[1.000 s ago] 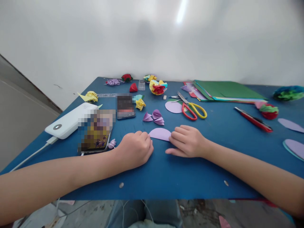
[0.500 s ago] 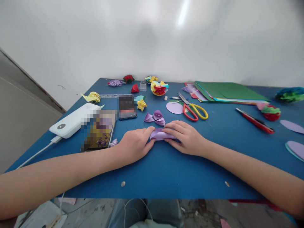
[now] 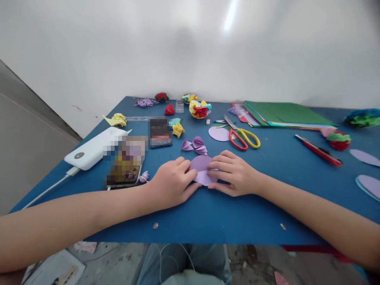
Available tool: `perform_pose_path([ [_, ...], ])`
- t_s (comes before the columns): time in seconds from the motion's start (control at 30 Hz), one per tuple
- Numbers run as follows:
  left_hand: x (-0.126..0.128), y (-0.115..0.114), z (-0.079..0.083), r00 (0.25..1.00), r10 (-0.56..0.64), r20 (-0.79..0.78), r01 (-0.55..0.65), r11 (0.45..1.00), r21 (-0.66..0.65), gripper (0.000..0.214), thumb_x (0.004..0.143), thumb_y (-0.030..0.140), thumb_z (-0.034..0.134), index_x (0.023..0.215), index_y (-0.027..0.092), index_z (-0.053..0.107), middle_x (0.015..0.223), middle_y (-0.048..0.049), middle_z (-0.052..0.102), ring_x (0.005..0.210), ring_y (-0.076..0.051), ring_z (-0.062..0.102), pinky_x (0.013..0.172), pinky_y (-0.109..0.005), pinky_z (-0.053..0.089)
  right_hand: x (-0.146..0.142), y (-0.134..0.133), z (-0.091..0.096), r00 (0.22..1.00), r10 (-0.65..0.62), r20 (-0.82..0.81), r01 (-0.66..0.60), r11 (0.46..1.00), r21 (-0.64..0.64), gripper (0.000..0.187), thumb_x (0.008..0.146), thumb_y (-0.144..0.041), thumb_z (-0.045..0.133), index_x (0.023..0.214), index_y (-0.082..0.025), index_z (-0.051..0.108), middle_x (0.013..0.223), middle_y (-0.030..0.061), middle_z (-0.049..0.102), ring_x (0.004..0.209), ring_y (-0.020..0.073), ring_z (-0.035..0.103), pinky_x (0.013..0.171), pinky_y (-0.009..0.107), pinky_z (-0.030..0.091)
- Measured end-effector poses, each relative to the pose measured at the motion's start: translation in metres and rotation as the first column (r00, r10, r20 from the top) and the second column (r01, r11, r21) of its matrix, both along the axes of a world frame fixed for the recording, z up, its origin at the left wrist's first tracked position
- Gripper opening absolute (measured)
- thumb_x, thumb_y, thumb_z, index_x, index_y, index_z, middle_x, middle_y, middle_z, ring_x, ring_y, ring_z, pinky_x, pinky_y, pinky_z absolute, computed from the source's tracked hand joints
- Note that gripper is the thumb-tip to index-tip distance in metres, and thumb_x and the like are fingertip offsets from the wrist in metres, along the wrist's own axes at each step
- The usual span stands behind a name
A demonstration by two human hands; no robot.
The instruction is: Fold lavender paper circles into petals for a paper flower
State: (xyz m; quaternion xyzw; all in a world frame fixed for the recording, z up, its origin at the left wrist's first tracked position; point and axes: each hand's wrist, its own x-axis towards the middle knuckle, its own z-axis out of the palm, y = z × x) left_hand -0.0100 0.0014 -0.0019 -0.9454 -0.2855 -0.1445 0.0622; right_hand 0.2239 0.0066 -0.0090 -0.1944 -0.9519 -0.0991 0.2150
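A purple paper circle (image 3: 203,169) lies low over the table between my hands, with a crease line running across it. Its left edge is pinched by my left hand (image 3: 175,180), thumb below and fingers above. My right hand (image 3: 231,174) grips the right side, its fingers over the paper and the thumb at the lower edge. Just beyond the circle sit several folded purple paper petals (image 3: 198,145). Scissors (image 3: 239,136) with one red and one yellow handle rest on a flat lilac paper circle (image 3: 218,133), to the right of the petals.
Left are a phone (image 3: 127,164), a second phone (image 3: 159,132) and a white power bank (image 3: 95,148) with a cable. Behind stand crumpled paper flowers (image 3: 200,109). At right lie coloured sheets (image 3: 287,113), a red cutter (image 3: 319,150) and lilac circles (image 3: 371,186) on the blue table (image 3: 219,221).
The purple paper was curled over into a narrow roll; now it is opened out nearly flat, showing its round shape. Both hands have come slightly nearer to me.
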Motion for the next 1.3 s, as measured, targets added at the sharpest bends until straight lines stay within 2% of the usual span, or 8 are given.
perform_pose_path([
  [0.17, 0.001, 0.002, 0.002, 0.999, -0.010, 0.034, 0.011, 0.999, -0.033, 0.032, 0.089, 0.038, 0.039, 0.098, 0.014, 0.058, 0.103, -0.0114, 0.055, 0.099, -0.025, 0.047, 0.080, -0.038, 0.041, -0.002, -0.002, -0.003, 1.000, -0.021, 0.019, 0.021, 1.000, -0.016, 0.015, 0.084, -0.019, 0.048, 0.095, -0.015, 0.057, 0.085, 0.0070, 0.064, 0.082, 0.0177, 0.056, 0.072, 0.033, 0.043],
  [0.3, 0.002, 0.004, 0.000, 0.999, -0.027, 0.042, 0.029, 0.999, -0.036, 0.035, 0.088, 0.040, 0.041, 0.104, 0.013, 0.056, 0.104, -0.0116, 0.058, 0.104, -0.026, 0.047, 0.084, -0.040, 0.040, -0.003, -0.003, -0.002, 0.998, -0.047, 0.029, 0.048, 0.997, -0.065, 0.015, 0.085, -0.017, 0.047, 0.096, -0.015, 0.057, 0.089, 0.0082, 0.064, 0.082, 0.0174, 0.056, 0.072, 0.032, 0.044],
  [0.47, 0.001, 0.005, -0.006, 0.984, -0.177, -0.011, 0.177, 0.981, 0.072, 0.026, 0.090, 0.015, 0.035, 0.101, 0.013, 0.059, 0.100, -0.0079, 0.064, 0.095, -0.019, 0.055, 0.082, -0.035, 0.041, -0.004, -0.004, -0.002, 0.999, 0.000, 0.033, 0.003, 0.998, -0.068, 0.014, 0.083, -0.019, 0.050, 0.094, -0.016, 0.058, 0.090, 0.0065, 0.064, 0.082, 0.0181, 0.056, 0.073, 0.033, 0.045],
  [0.73, -0.006, 0.012, -0.004, 0.960, -0.246, -0.132, 0.269, 0.939, 0.213, 0.030, 0.092, 0.011, 0.032, 0.108, 0.011, 0.057, 0.109, -0.0090, 0.063, 0.103, -0.021, 0.057, 0.091, -0.042, 0.039, -0.003, -0.005, -0.002, 0.999, -0.022, 0.029, 0.025, 0.995, -0.095, 0.013, 0.085, -0.019, 0.048, 0.093, -0.016, 0.058, 0.087, 0.0070, 0.064, 0.078, 0.0162, 0.056, 0.070, 0.031, 0.045],
  [0.93, -0.007, 0.014, -0.006, 0.974, -0.188, -0.128, 0.207, 0.965, 0.162, 0.030, 0.092, 0.011, 0.033, 0.110, 0.011, 0.056, 0.114, -0.0093, 0.061, 0.107, -0.020, 0.056, 0.094, -0.042, 0.038, 0.001, -0.008, 0.001, 0.989, 0.006, 0.146, -0.008, 1.000, 0.011, 0.015, 0.085, -0.017, 0.046, 0.093, -0.017, 0.059, 0.089, 0.0055, 0.064, 0.076, 0.0151, 0.056, 0.066, 0.030, 0.043],
  [1.03, -0.007, 0.017, -0.008, 0.978, -0.163, -0.132, 0.177, 0.979, 0.105, 0.030, 0.091, 0.010, 0.033, 0.112, 0.012, 0.055, 0.118, -0.0080, 0.058, 0.109, -0.019, 0.054, 0.095, -0.041, 0.038, 0.001, -0.009, 0.001, 0.987, 0.004, 0.162, -0.006, 1.000, 0.014, 0.016, 0.085, -0.016, 0.046, 0.093, -0.016, 0.059, 0.091, 0.0063, 0.064, 0.077, 0.0156, 0.055, 0.067, 0.031, 0.042],
  [1.13, -0.007, 0.022, -0.009, 0.982, -0.167, -0.086, 0.173, 0.983, 0.066, 0.032, 0.089, 0.007, 0.033, 0.111, 0.013, 0.056, 0.117, -0.0075, 0.059, 0.109, -0.019, 0.055, 0.095, -0.042, 0.038, -0.001, -0.010, -0.001, 0.996, -0.002, 0.084, 0.008, 0.998, -0.065, 0.014, 0.085, -0.017, 0.046, 0.090, -0.016, 0.059, 0.088, 0.0066, 0.063, 0.076, 0.0153, 0.055, 0.068, 0.030, 0.042],
  [1.3, -0.005, 0.018, -0.007, 0.971, -0.213, 0.105, 0.201, 0.973, 0.117, 0.032, 0.079, 0.005, 0.038, 0.101, 0.007, 0.061, 0.105, -0.0113, 0.064, 0.101, -0.021, 0.057, 0.100, -0.043, 0.034, -0.006, -0.009, -0.003, 0.996, -0.063, -0.064, 0.042, 0.959, -0.279, 0.012, 0.086, -0.020, 0.046, 0.083, -0.017, 0.057, 0.081, 0.0056, 0.060, 0.071, 0.0129, 0.052, 0.067, 0.026, 0.042],
])
